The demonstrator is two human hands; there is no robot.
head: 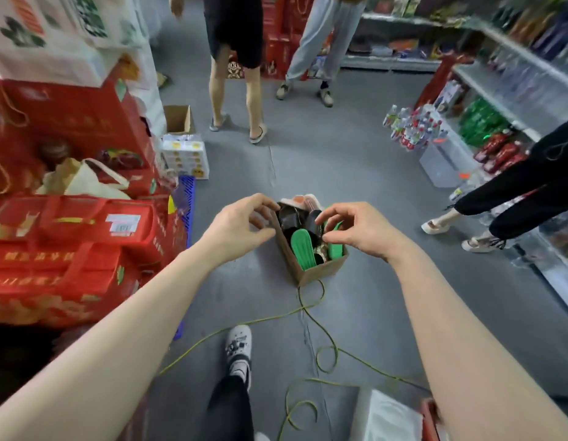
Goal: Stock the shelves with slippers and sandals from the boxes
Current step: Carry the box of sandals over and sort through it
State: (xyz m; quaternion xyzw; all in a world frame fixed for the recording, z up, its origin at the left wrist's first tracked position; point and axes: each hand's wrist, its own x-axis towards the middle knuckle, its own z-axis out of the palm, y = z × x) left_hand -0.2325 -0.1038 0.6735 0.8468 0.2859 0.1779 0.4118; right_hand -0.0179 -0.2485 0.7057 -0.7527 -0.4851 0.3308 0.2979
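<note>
A small brown cardboard box [319, 271] sits low over the grey floor in the middle of the head view. It is packed with slippers standing on end: green soles [302, 249], black ones [292, 218] and a pink-and-cream pair [303, 199] at the far end. My left hand [241, 226] grips the box's left rim, fingers and thumb curled round it. My right hand [359, 229] grips the right rim, its thumb beside a green slipper [336, 248]. Whether the box rests on the floor or hangs lifted I cannot tell.
Red gift boxes [72, 249] are stacked on the left beside a blue crate [187, 198]. Shelves [511, 90] with bottles line the right. A yellow-green cord [320, 332] loops over the floor by my shoe [239, 348]. Two people [235, 58] stand ahead; another person's legs [511, 198] reach in from the right.
</note>
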